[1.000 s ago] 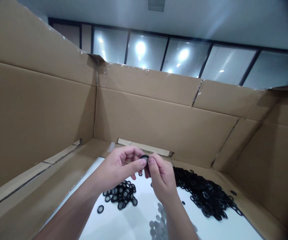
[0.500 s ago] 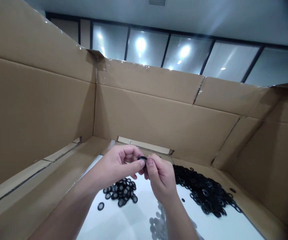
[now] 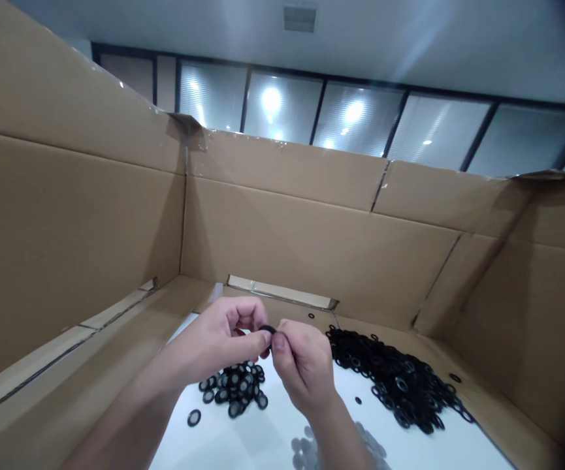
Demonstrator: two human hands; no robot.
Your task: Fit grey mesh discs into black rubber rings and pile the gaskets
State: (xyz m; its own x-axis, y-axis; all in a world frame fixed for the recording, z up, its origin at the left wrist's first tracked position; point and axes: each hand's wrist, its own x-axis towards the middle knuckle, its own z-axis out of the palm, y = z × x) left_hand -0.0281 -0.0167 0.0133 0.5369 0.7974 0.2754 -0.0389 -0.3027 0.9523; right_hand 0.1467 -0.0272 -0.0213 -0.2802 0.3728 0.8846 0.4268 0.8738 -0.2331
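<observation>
A small black ring [image 3: 268, 329] is pinched between my two hands above the white work surface. My left hand [image 3: 236, 333] grips its left side with thumb and fingers. On its right side, the thumb and curled fingers of my right hand [image 3: 302, 359] press against it. My fingers cover much of the ring, so whether a disc sits inside it cannot be seen. Below my left hand lies a pile of black rings with pale centres [image 3: 236, 386]. Small translucent discs [image 3: 306, 450] lie beneath my right forearm, which partly hides them.
A large heap of black rings [image 3: 400, 382] spreads over the right side of the white surface [image 3: 257, 444]. One ring with a pale centre [image 3: 194, 418] lies apart at the left. Tall cardboard walls [image 3: 282, 228] enclose the surface at the left, back and right.
Both hands, still holding the ring, have shifted slightly left and down in the picture. The view has tilted up a little, and a loose ring near the back wall now shows more clearly.
</observation>
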